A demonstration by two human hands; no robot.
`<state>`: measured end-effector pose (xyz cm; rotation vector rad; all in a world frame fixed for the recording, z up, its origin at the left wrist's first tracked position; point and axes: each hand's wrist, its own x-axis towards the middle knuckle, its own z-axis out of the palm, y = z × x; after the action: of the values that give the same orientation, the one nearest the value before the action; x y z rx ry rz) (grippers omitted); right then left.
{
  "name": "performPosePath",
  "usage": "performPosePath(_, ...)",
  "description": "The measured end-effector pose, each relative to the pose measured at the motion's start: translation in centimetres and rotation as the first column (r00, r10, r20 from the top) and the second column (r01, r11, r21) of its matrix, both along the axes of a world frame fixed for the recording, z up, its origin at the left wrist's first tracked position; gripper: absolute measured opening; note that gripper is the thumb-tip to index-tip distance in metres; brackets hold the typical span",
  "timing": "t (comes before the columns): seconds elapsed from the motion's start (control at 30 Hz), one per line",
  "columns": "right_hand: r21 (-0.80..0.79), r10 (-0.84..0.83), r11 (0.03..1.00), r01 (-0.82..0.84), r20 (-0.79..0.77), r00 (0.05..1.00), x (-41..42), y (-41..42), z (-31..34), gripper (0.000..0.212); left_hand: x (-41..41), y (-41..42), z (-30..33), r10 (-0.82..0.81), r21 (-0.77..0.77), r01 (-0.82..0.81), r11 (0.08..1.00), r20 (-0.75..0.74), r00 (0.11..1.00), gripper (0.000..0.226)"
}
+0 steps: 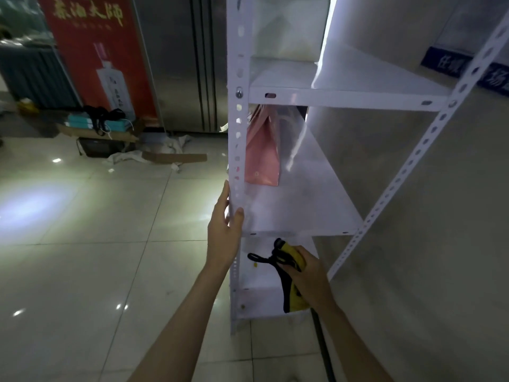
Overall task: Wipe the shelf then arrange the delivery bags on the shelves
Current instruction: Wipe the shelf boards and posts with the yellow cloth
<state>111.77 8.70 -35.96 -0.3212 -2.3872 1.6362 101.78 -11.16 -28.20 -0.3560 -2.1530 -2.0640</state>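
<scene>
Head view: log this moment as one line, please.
left hand: gripping shelf post | right hand: holding yellow bag at lower shelf | pink bag: upright on middle shelf

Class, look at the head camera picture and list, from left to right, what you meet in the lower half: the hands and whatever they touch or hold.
Left hand → white shelf post that it grips → yellow and black bag → right hand holding that bag, below the middle shelf.
</scene>
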Motion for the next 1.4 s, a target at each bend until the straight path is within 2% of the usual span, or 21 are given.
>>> performPosePath(0.2, 0.042, 0.05, 0.998, -0.056, 0.123, 0.991, 0.2, 1.2, -6.3, 0.025, 0.4, 0.5, -6.2, 0.017, -0.12, -0.015, 0.993, 0.017, 1.0, 0.071)
performPosePath(0.4, 0.052, 0.12, 0.99, -0.132, 0.177, 0.977, -1.7, 2.7, -12.3, 0.027, 0.2, 1.5, -13.5, 0.056, -0.145, -0.044, 0.988, 0.084, 0.995, 0.076)
performPosePath(0.53, 0.093, 0.125, 0.985, -0.148, 0.216, 0.968, -3.7, 4.0, -16.2, 0.029, 0.4, 2.3, -18.7, 0.131, -0.139, -0.122, 0.983, 0.057, 0.99, 0.072)
performPosePath(0.63, 0.163, 0.127, 0.972, -0.17, 0.244, 0.961, -5.8, 4.8, -19.0, 0.022, -0.9, 2.5, -22.4, 0.17, -0.146, -0.166, 0.975, 0.021, 0.985, 0.065)
performPosePath(0.73, 0.202, 0.115, 0.966, -0.161, 0.219, 0.969, -8.3, 5.4, -21.6, 0.017, -2.4, 3.3, -26.3, 0.203, -0.124, -0.202, 0.972, -0.003, 0.979, 0.06)
performPosePath(0.83, 0.202, 0.118, 0.968, -0.149, 0.161, 0.98, -11.0, 5.5, -24.2, 0.023, -3.7, 3.5, -29.8, 0.234, -0.078, -0.236, 0.969, -0.039, 0.971, 0.05)
performPosePath(0.93, 0.242, 0.121, 0.96, -0.139, 0.088, 0.989, -13.4, 5.9, -26.9, 0.024, -5.5, 3.3, -32.5, 0.259, -0.025, -0.265, 0.964, -0.133, 0.957, 0.041)
performPosePath(1.03, 0.358, 0.099, 0.928, -0.102, 0.024, 0.995, -14.8, 6.8, -30.0, 0.024, -6.7, 3.2, -33.7, 0.275, 0.011, -0.282, 0.959, -0.271, 0.922, 0.041)
performPosePath(1.13, 0.438, 0.094, 0.896, -0.072, -0.029, 0.995, -15.0, 7.6, -32.7, 0.025, -7.8, 3.6, -34.5, 0.317, 0.026, -0.338, 0.941, -0.424, 0.848, 0.025)
performPosePath(1.2, 0.508, 0.142, 0.859, -0.07, -0.104, 0.984, -15.0, 7.9, -33.9, 0.026, -8.6, 4.1, -35.1, 0.355, 0.058, -0.382, 0.922, -0.518, 0.778, 0.027)
performPosePath(1.33, 0.582, 0.172, 0.807, -0.097, -0.074, 0.982, -15.3, 8.3, -35.5, 0.03, -9.9, 4.8, -35.7, 0.399, 0.144, -0.403, 0.904, -0.625, 0.672, 0.033)
performPosePath(1.4, 0.61, 0.194, 0.786, -0.106, -0.08, 0.978, -15.0, 8.4, -35.9, 0.032, -9.9, 5.0, -36.1, 0.386, 0.148, -0.385, 0.911, -0.635, 0.669, 0.021)
